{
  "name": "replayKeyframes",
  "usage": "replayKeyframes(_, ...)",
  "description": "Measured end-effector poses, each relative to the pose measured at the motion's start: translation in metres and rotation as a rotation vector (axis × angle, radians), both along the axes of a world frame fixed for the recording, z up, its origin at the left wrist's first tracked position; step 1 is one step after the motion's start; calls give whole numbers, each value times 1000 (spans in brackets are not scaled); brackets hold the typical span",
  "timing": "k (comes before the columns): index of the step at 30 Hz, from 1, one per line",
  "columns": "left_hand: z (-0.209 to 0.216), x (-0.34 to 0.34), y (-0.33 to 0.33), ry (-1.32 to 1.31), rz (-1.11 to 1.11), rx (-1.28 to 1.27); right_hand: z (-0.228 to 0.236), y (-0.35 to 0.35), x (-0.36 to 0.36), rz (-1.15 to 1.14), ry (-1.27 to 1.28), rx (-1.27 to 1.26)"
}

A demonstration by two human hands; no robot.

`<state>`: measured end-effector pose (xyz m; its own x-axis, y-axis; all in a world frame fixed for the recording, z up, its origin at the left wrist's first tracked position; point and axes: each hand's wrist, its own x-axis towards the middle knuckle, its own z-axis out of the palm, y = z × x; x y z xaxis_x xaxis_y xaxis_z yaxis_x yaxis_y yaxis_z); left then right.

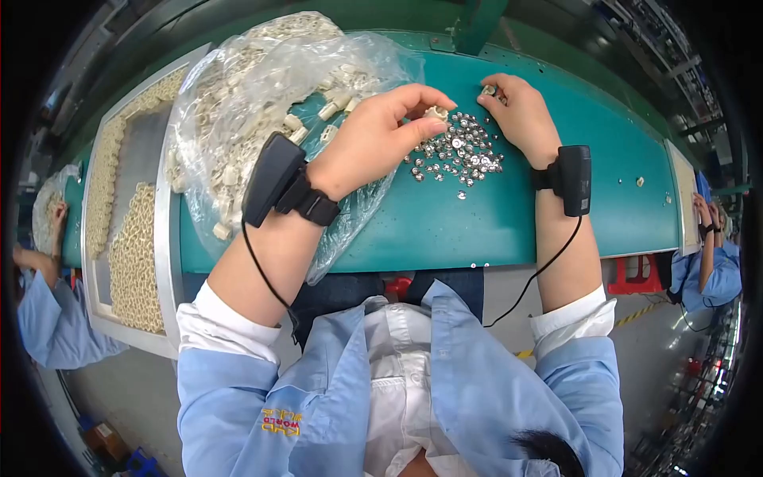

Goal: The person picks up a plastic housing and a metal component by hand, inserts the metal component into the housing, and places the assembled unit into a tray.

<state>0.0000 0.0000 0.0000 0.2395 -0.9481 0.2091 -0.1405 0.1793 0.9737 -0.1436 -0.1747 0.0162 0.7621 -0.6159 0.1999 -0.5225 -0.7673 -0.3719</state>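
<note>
left hand (373, 139) pinches a white cap (435, 114) right above the studs (459, 151); right hand (517, 111) pinches one stud (488, 91) just beside it, on the desk (477, 222)

On our bench (477, 230), the bag (238, 95) lies left of the studs (457, 151); the tray (163, 238) sits further left, beside the bag.

Metal tray (168, 238) of cream rings at left; red stool (628, 274) beneath green bench (445, 230); blue-sleeved co-workers either side.
</note>
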Motion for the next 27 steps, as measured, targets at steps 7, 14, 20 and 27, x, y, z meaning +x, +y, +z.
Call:
replayKeyframes(7, 32, 10, 17, -552, 159, -408, -14, -6, 18, 53, -160, -84)
replayKeyframes(14, 83, -3, 96, -693, 375, -401, -16, -15, 7, 51, -141, -45)
replayKeyframes(20, 60, 58, 208, -456, 910, -58, -28, -26, 11, 97, -175, -22)
replayKeyframes(27, 55, 180, 373, -807, 1327, 563, -29, -36, 9, 63, -150, -29)
